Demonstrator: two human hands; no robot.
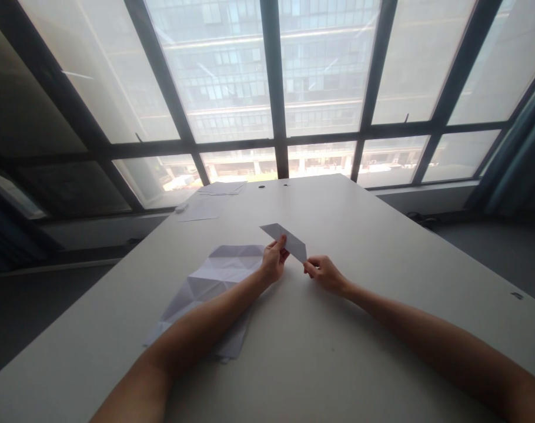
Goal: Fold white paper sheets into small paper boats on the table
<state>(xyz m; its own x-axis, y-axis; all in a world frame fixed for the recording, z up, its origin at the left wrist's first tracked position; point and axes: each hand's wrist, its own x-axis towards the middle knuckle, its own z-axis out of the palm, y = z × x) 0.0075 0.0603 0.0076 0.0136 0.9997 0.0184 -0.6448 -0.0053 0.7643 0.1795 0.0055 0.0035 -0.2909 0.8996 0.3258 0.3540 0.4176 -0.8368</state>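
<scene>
A folded piece of white paper [294, 244], shaped like a slanted four-sided strip, is held up above the table. My left hand [275, 258] grips it near its middle, thumb on top and fingers underneath. At its lower right corner, my right hand [324, 272] pinches the tip between thumb and fingers. A larger creased sheet of paper [226, 267] lies on the table to the left, partly covered by my left forearm. Its folds form triangles and slanted lines.
The long white table [404, 305] reaches toward tall windows [232, 70]. Several flat sheets of paper [201, 207] lie at its far left. A small dark round fitting [261, 187] sits near the far edge, and a dark slot [517, 295] at the right edge.
</scene>
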